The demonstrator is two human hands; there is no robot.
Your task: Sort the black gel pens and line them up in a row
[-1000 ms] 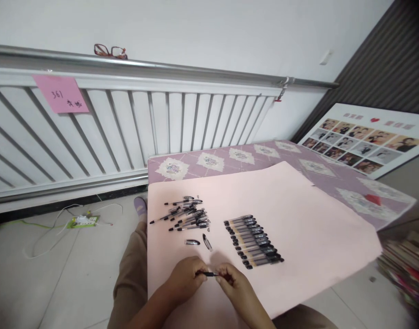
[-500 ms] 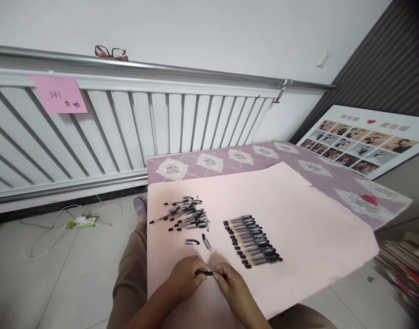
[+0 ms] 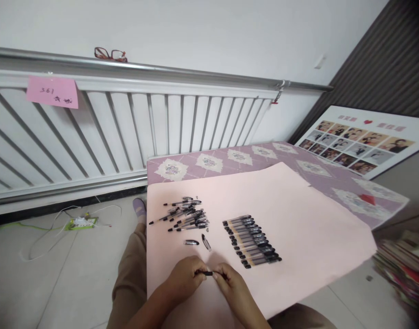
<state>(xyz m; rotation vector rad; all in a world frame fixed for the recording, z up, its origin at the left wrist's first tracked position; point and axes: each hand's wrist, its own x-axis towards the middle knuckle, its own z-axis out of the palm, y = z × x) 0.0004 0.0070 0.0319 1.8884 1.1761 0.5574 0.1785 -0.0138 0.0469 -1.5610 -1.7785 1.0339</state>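
Over the near edge of the pink sheet (image 3: 294,219), my left hand (image 3: 187,276) and my right hand (image 3: 231,285) meet, both closed in a pinch. Between their fingertips shows a short black pen part (image 3: 208,273); the fingers cover the rest of it. Just beyond my left hand lie a pen cap (image 3: 191,242) and a second, slanted pen cap (image 3: 206,242). A loose pile of pens and caps (image 3: 190,221) is farther up on the left. To the right of it, several black-capped pens (image 3: 253,244) lie side by side in a slanting row.
A purple patterned cloth (image 3: 216,162) covers the table under the sheet. Behind it stands a white radiator (image 3: 192,119) with a pink note (image 3: 52,92). Glasses (image 3: 110,55) rest on the pipe. A power strip (image 3: 82,223) with cables lies on the floor at left.
The view has shifted very slightly. Both hands hold the same pose around the black pen part, and the pens on the sheet have not moved.
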